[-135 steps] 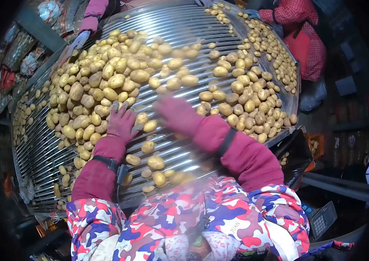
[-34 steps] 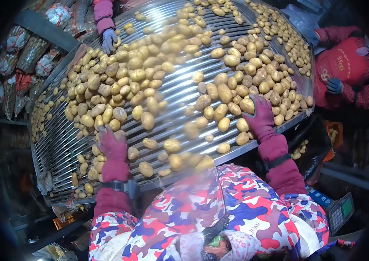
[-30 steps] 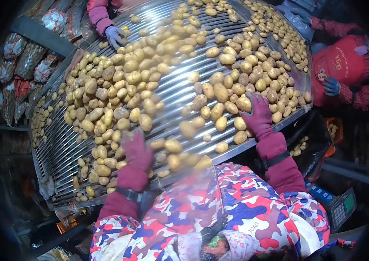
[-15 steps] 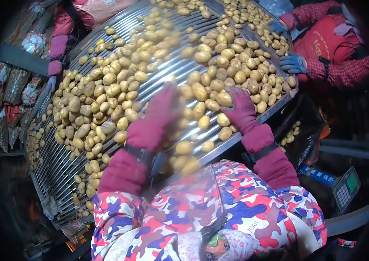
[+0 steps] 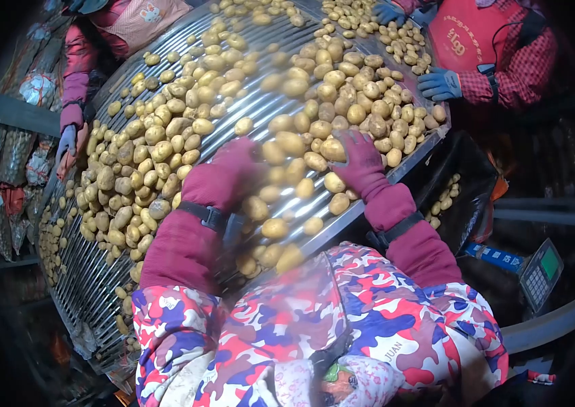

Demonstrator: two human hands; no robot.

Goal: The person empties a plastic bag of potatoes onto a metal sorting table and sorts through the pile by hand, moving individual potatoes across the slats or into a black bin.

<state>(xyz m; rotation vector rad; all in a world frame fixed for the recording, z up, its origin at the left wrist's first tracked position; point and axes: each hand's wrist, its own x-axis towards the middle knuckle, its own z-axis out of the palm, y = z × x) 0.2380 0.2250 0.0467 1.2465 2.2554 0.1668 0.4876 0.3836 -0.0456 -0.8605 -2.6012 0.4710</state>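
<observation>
Several yellow-brown potatoes (image 5: 159, 150) lie in heaps across a slatted metal sorting table (image 5: 230, 144). My right hand (image 5: 363, 163), in a maroon glove, is by the near right edge, its thumb and fingers around a potato (image 5: 333, 150) in the right-hand heap. My left hand (image 5: 236, 163), gloved alike, is low over the bars between the two heaps. Motion blur smears its fingers, and I cannot make out whether it holds anything. Just above it is a single potato (image 5: 243, 125). More potatoes (image 5: 274, 227) lie between my forearms.
Opposite on the right, a co-worker's blue-gloved hand (image 5: 440, 85) rests at the table's edge. Another co-worker's sleeve (image 5: 74, 91) reaches in at left. A black bag (image 5: 460, 197) with potatoes hangs at right, near a scale display (image 5: 542, 277). Filled sacks (image 5: 13, 156) stand at far left.
My left hand has moved back and left, clear of the potatoes beside it. My right hand keeps its place on its potato. The right co-worker's far hand has moved away along the edge.
</observation>
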